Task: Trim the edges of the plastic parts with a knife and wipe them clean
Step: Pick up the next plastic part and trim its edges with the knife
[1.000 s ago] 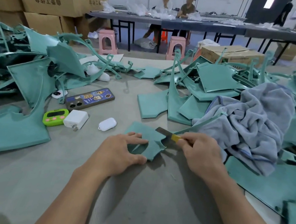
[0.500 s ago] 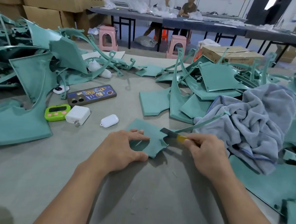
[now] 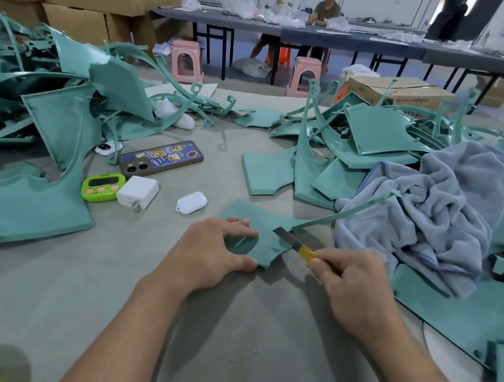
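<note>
I was in the trimming step, with wiping not yet begun. My left hand (image 3: 214, 250) lay flat on the plastic part (image 3: 268, 225), fingers spread and pressing it to the table (image 3: 225, 331), thumb along its near edge. My right hand (image 3: 351, 281) had its fingers curled round the yellow handle of the knife (image 3: 293, 242), pinching it close to the blade. The blade reached out past my right fingertips toward my left ones and met the part's edge just beyond the tip of my left forefinger. A thin arm of the part ran away from the blade, up toward the towel (image 3: 434, 208), which sat bunched just beyond my right knuckles.

The next move, as I judged it, called for drawing the blade along that edge at a shallow angle while my left fingers stayed pressed and clear of its path, then reaching for the towel.

Counted: one knife, one towel, one part under my fingers. Beyond my left fingertips lay one earbud case (image 3: 192, 203), one charger (image 3: 137, 192), one green timer (image 3: 102, 185) and one phone (image 3: 160, 158). The loose teal parts were heaped in a left pile (image 3: 45, 118) and a right pile (image 3: 373, 133), too tangled for me to count.
</note>
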`<state>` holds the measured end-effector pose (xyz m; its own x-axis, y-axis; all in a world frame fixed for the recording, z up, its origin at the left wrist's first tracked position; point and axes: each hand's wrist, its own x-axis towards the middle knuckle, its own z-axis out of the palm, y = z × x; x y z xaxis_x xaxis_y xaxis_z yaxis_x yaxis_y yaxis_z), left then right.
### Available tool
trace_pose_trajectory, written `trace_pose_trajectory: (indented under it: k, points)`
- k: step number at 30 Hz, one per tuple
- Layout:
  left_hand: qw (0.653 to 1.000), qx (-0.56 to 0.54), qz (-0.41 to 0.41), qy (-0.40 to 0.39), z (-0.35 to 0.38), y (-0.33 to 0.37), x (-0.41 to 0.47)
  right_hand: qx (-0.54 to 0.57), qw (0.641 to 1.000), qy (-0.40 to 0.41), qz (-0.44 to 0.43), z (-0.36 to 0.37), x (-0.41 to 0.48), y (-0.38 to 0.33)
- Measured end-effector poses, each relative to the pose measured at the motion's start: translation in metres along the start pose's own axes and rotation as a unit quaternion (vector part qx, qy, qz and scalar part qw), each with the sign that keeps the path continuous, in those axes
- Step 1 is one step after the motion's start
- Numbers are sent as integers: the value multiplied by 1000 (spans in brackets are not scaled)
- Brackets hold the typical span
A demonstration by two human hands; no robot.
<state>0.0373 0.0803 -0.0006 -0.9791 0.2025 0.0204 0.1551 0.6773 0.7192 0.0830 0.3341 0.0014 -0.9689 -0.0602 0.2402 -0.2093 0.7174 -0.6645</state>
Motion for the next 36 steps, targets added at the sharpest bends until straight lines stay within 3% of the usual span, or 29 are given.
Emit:
trace_pose_trajectory:
  k: [3,7,11,14,18,21,24,28,32,36]
  points:
    - [1000,-9,-1,1,0,-2,1,32,999,35,-3,-4,-5,-2]
    - [1000,-9,-5,3,1,-3,2,21,1000,-12,-4,-2,-7,-8]
    - [1000,-9,-5,2,1,-3,3,3,999,28,20,-5,-7,-6]
    - [1000,-8,-5,3,2,-2,3,22,1000,-14,15,-4,-9,-9]
    - [1000,-9,-5,3,1,-1,2,2,999,31,32,-5,-7,-7]
    - [1000,-6,-5,4,1,1,2,-1,1000,0,29,0,-9,-11]
    - [1000,0,-6,0,0,2,1,-17,998,52,40,-3,-6,-7]
    - [1000,-1,-9,1,0,3,1,19,1000,-6,15,-2,-9,-8]
    - [1000,2,-13,0,0,4,1,-25,984,172,35,-8,3,0]
    - [1000,7,-16,-1,-1,6,1,-44,985,169,5,3,10,-7]
